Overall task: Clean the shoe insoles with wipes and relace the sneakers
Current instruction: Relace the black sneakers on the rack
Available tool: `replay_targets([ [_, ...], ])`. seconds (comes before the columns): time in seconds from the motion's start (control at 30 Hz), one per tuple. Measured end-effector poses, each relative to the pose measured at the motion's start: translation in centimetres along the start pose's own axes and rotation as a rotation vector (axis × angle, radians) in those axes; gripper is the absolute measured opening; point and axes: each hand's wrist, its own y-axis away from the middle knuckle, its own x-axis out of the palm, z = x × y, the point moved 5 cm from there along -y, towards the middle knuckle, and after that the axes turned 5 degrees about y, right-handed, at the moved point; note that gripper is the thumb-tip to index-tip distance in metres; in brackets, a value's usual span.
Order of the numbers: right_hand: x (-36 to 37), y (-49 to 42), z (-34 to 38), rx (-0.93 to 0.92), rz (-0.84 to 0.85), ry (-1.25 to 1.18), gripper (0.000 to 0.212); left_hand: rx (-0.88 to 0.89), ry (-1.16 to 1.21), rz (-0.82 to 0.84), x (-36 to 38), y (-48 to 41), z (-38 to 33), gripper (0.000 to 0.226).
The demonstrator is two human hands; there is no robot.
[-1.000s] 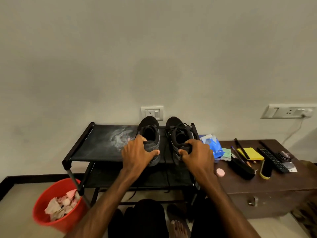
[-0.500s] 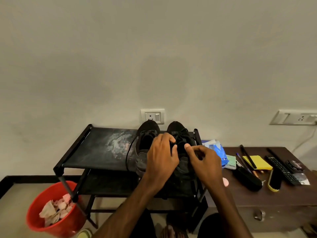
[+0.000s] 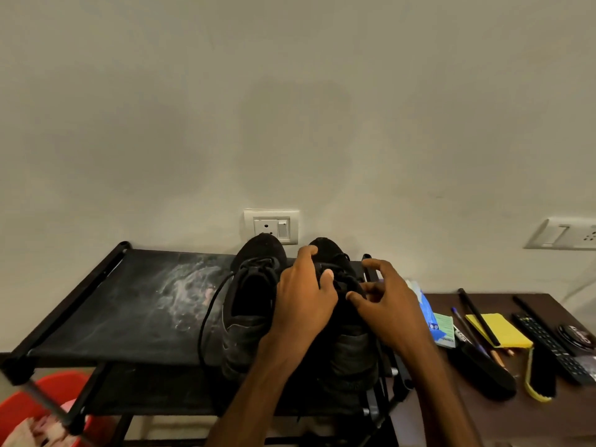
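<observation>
Evidently the relacing is under way: both black sneakers stand at the right end of the shoe rack's (image 3: 113,317) top shelf, toes to the wall, heels toward the person so the eyelets face up. The left hand (image 3: 303,304) curls over the right sneaker (image 3: 354,353), thumb and fingers gripping its laces (image 3: 342,279), probably to steady them. The right hand (image 3: 387,304) hovers just beside with curled fingers; whether it pinches a lace I cannot tell. On the left sneaker (image 3: 251,304), a loose lace loop (image 3: 206,317) hangs off its outer side.

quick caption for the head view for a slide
Left hand and right hand on the laces of one black sneaker on a rack; the other sneaker's lace trails loose.
</observation>
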Motion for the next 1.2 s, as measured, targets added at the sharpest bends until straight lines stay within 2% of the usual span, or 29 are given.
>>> replay_targets([
  [0.13,0.7,0.5,-0.8,0.031,-0.059,-0.154,0.049,0.068,0.169,-0.171,-1.4,0.4,0.0,0.05],
  [0.27,1.1,0.7,-0.6,0.034,-0.108,-0.235,0.043,0.11,0.178,-0.33,-3.7,0.6,-1.0,0.051],
  [0.47,1.4,1.0,-0.9,0.052,-0.141,-0.295,0.034,0.196,0.198,-0.55,-7.4,0.1,-0.7,0.073],
  [0.5,1.4,0.9,-0.9,0.051,-0.14,-0.294,0.034,0.157,0.177,-0.538,-7.6,0.0,-0.3,0.074],
  [0.6,1.5,0.9,-0.9,0.049,-0.132,-0.304,0.032,0.005,0.156,-0.357,-6.7,-0.5,0.6,0.064],
  [0.7,1.5,0.9,-1.1,0.045,-0.13,-0.306,0.031,0.155,0.142,-0.26,-5.3,-0.4,-0.3,0.049],
  [0.8,1.4,0.8,-1.2,0.028,-0.123,-0.342,0.034,0.302,-0.022,-0.171,-4.3,0.1,-1.8,0.04],
  [0.9,1.3,0.6,-1.0,0.0,-0.079,-0.443,0.036,0.258,-0.208,0.001,-2.8,0.2,-1.3,0.025],
  [1.0,0.5,0.4,-0.2,-0.007,-0.049,-0.637,0.028,0.191,-0.244,0.136,-1.3,0.4,-0.3,0.023],
  [1.13,-1.5,-0.2,1.5,-0.063,-0.071,-0.78,0.028,0.136,-0.249,0.143,-1.1,0.3,-0.3,0.031],
  [1.2,-2.7,-0.4,2.2,-0.119,-0.134,-0.856,0.03,0.129,-0.289,0.13,-1.1,0.3,-0.4,0.035],
])
